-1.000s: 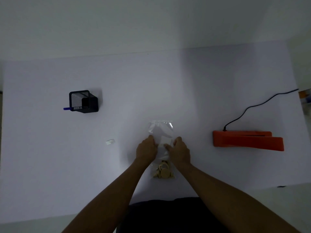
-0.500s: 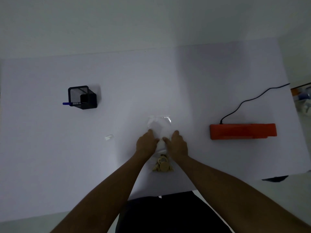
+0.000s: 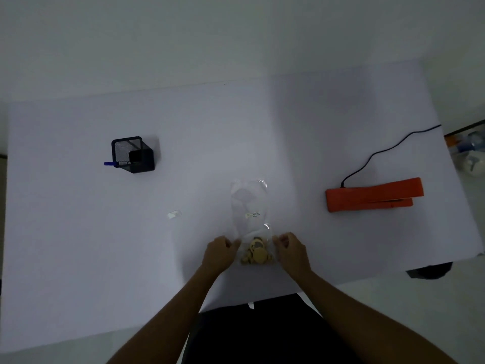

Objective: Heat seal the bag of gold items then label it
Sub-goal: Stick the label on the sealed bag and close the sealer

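A clear plastic bag (image 3: 249, 203) lies flat on the white table (image 3: 78, 232), its long side running away from me. Several gold items (image 3: 256, 254) are bunched in its near end. A small white label (image 3: 253, 214) with dark print sits on the middle of the bag. My left hand (image 3: 219, 253) pinches the bag's left edge beside the gold items. At the bag's right edge my right hand (image 3: 291, 252) has its fingers curled and pinches that edge. The orange heat sealer (image 3: 372, 195) lies to the right, apart from both hands.
A black cable (image 3: 380, 153) runs from the sealer to the table's right edge. A black mesh pen holder (image 3: 132, 155) with a blue pen (image 3: 110, 163) stands at the left. A small scrap of white backing paper (image 3: 174, 214) lies left of the bag.
Both hands have slid from the middle of the bag, over the label, down to its near end. They now sit apart at the bag's two edges, and the label shows.
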{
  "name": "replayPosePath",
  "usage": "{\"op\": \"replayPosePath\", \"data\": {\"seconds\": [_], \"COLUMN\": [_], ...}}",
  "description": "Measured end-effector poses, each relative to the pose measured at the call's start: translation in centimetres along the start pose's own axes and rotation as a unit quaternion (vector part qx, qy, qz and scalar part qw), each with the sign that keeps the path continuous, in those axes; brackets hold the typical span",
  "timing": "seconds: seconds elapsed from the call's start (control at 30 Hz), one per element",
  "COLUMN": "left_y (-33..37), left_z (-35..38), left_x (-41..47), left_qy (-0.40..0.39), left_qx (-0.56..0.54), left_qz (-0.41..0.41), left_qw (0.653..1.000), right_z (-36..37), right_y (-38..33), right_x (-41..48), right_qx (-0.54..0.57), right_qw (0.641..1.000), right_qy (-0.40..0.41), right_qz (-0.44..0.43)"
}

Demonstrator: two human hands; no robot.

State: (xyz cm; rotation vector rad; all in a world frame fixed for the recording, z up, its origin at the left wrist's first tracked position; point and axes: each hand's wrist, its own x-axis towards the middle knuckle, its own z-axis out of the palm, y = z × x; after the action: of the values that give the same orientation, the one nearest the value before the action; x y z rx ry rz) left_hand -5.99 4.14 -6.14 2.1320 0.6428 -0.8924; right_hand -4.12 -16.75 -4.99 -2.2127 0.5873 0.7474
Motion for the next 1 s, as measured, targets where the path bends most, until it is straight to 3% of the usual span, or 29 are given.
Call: {"op": "replayPosePath", "data": {"seconds": [0.13, 0.37, 0.63, 0.83, 1.0], "left_y": [-0.7, 2.8, 6.8, 6.7, 7.2], "left_z": [1.8, -1.0, -6.3, -6.4, -5.5], "left_x": [-0.9, 2.2, 7.8, 8.2, 5.2], "left_qy": [-0.052, 0.051, 0.089, 0.108, 0.129], "left_qx": [-0.072, -0.133, -0.185, -0.215, -0.198], "left_qz": [0.004, 0.020, 0.009, -0.010, -0.006], "left_qw": [0.996, 0.990, 0.979, 0.971, 0.972], "right_z": [1.4, 0.9, -0.4, -1.2, -2.5], "right_y": [0.6, -5.3, -13.0, -13.8, -11.5], "right_x": [-0.5, 2.5, 8.3, 8.5, 7.9], "right_qx": [0.026, 0.084, 0.181, 0.232, 0.238], "right_qw": [0.998, 0.996, 0.980, 0.957, 0.952], "right_qy": [-0.049, -0.034, -0.077, -0.173, -0.191], "right_qz": [-0.009, -0.026, -0.007, -0.020, -0.036]}}
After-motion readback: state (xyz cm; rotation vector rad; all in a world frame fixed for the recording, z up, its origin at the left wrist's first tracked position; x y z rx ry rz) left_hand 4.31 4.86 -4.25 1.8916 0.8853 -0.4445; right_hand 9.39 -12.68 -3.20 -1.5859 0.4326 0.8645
